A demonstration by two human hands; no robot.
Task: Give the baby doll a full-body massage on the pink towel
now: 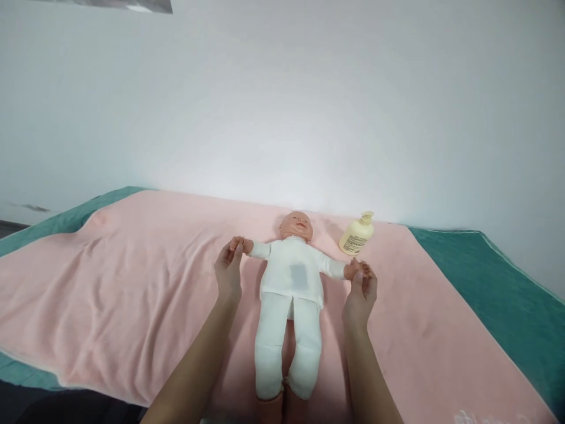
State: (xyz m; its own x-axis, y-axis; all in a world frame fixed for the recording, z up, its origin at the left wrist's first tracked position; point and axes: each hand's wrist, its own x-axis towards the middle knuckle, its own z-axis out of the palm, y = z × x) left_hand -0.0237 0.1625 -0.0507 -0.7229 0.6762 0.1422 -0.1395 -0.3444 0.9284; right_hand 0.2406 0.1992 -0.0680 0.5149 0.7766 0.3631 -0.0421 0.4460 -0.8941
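A baby doll (276, 274) in a white top and white trousers lies on its back, head towards the wall and arms spread to the sides. My left hand (228, 270) grips the doll's hand on the left, thumb and fingers closed round it. On the other side, my right hand (361, 297) is closed on the doll's other hand. A grey patch marks the front of the top. Just beyond my right hand stands a pale yellow pump bottle (355, 235) with printed text on its side.
Beneath the doll a pink blanket (424, 318) is spread, wrinkled on the left. It lies over a green cover (481, 277) that shows at both sides. A white wall (282, 106) rises directly behind the far edge.
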